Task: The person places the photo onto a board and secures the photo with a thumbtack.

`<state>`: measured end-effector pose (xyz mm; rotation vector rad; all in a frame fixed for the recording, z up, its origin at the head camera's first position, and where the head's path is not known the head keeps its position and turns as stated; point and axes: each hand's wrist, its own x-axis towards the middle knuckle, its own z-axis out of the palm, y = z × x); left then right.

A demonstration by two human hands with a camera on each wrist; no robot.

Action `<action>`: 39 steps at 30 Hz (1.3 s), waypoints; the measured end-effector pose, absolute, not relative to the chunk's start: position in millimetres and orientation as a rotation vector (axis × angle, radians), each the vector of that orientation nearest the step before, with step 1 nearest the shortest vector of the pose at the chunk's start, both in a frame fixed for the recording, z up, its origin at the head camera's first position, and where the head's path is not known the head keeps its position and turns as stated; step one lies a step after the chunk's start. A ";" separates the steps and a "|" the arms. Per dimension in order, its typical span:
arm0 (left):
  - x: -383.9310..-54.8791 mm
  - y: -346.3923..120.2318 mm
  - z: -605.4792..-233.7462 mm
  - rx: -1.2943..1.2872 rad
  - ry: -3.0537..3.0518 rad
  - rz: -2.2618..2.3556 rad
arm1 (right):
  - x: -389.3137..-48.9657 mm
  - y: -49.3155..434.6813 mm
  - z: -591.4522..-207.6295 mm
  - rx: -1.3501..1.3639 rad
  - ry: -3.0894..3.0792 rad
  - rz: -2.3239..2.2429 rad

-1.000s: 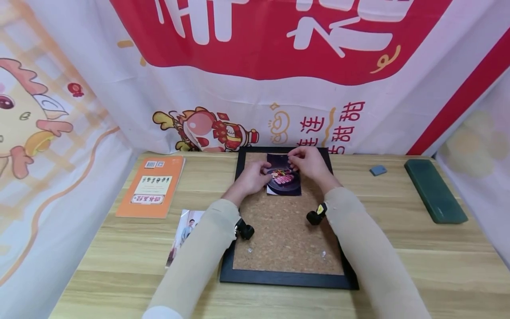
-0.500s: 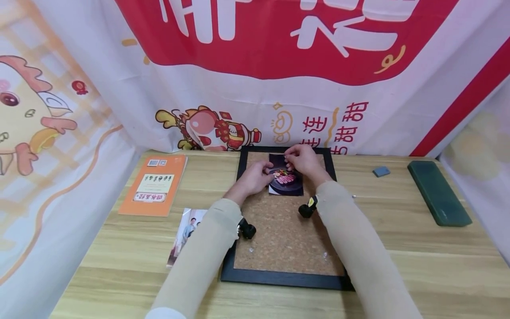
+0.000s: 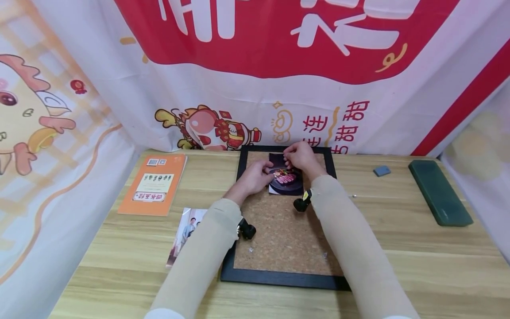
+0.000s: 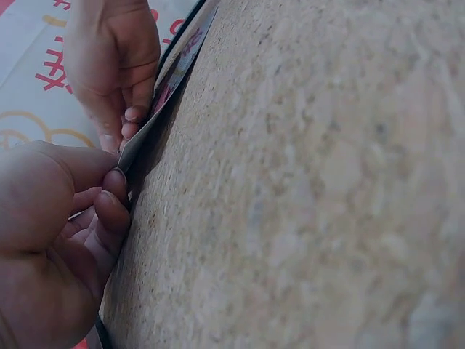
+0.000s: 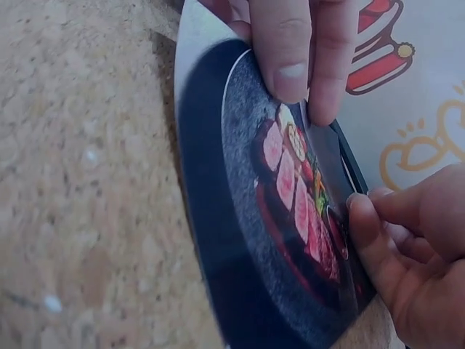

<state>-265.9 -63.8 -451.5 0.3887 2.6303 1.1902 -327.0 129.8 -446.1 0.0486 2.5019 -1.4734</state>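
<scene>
A photo of sliced meat on a dark plate (image 3: pixel 287 185) lies over the upper part of a black-framed corkboard (image 3: pixel 284 237). My left hand (image 3: pixel 254 178) pinches its left edge between thumb and fingers. In the right wrist view the photo (image 5: pixel 240 211) bows, its near edge raised off the cork. My right hand (image 3: pixel 302 157) is at the upper end, thumb and forefinger brought together against the photo (image 5: pixel 429 247). Whatever tiny thing they pinch is hidden by the fingertips. From the left wrist view, both hands meet along the photo's edge (image 4: pixel 134 149).
An orange book (image 3: pixel 151 186) lies at the left, with a group photo (image 3: pixel 185 232) partly under my left sleeve. Small clear bits (image 3: pixel 251 250) sit on the lower cork. A blue-grey block (image 3: pixel 381 171), a tiny shiny piece (image 3: pixel 354 196) and a green case (image 3: pixel 440 192) are at the right.
My right hand has shifted slightly left and up along the photo's upper part, its forearm swinging inward. The left hand keeps its hold. The view has moved a little.
</scene>
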 end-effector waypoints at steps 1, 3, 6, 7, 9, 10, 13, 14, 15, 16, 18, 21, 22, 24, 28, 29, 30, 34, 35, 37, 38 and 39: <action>-265.8 -63.9 -451.4 0.388 2.630 1.189 | -327.8 128.8 -445.5 0.066 2.504 -1.460; -265.8 -63.8 -451.2 0.388 2.632 1.182 | -329.5 126.7 -444.1 0.108 2.504 -1.442; -265.7 -63.8 -450.8 0.393 2.641 1.175 | -332.5 123.5 -442.1 0.174 2.506 -1.416; -265.6 -63.8 -450.7 0.393 2.642 1.174 | -333.4 122.6 -441.5 0.193 2.508 -1.406; -265.2 -63.8 -450.5 0.386 2.640 1.171 | -334.8 120.7 -440.5 0.227 2.516 -1.369; -264.9 -63.8 -450.4 0.383 2.639 1.170 | -335.3 120.0 -439.9 0.239 2.518 -1.350; -263.8 -63.9 -449.6 0.368 2.626 1.172 | -336.6 118.5 -438.6 0.267 2.516 -1.311; -263.6 -63.9 -449.4 0.366 2.623 1.173 | -336.9 118.4 -438.2 0.268 2.513 -1.309; -263.4 -64.0 -449.0 0.366 2.621 1.178 | -337.3 118.4 -437.8 0.266 2.511 -1.310; -263.3 -64.2 -448.7 0.367 2.619 1.183 | -337.5 118.7 -437.5 0.257 2.513 -1.308; -263.3 -64.6 -448.2 0.373 2.620 1.187 | -337.8 119.3 -437.0 0.235 2.519 -1.306; -263.9 -65.3 -447.6 0.388 2.629 1.182 | -337.8 120.4 -437.0 0.216 2.525 -1.298; -264.1 -65.4 -447.4 0.392 2.631 1.179 | -337.5 120.7 -437.1 0.216 2.523 -1.298; -264.8 -65.5 -447.6 0.393 2.632 1.173 | -337.1 121.0 -437.4 0.226 2.507 -1.311; -265.3 -65.5 -448.3 0.389 2.630 1.168 | -335.9 122.1 -437.6 0.241 2.467 -1.362; -265.4 -65.4 -448.6 0.389 2.633 1.165 | -335.4 122.3 -437.2 0.246 2.453 -1.379; -265.3 -65.2 -448.7 0.390 2.635 1.164 | -335.4 122.8 -437.0 0.252 2.441 -1.394; -265.2 -64.3 -448.4 0.405 2.644 1.160 | -335.5 123.6 -436.4 0.282 2.398 -1.442; -264.8 -64.1 -448.2 0.408 2.644 1.162 | -335.9 123.4 -436.8 0.290 2.394 -1.448; -264.2 -64.0 -447.9 0.404 2.636 1.163 | -336.9 122.4 -437.6 0.299 2.407 -1.433; -264.1 -64.1 -447.7 0.399 2.633 1.162 | -337.2 121.5 -437.6 0.301 2.419 -1.421; -264.1 -64.3 -447.7 0.394 2.632 1.161 | -337.5 120.7 -437.5 0.303 2.429 -1.410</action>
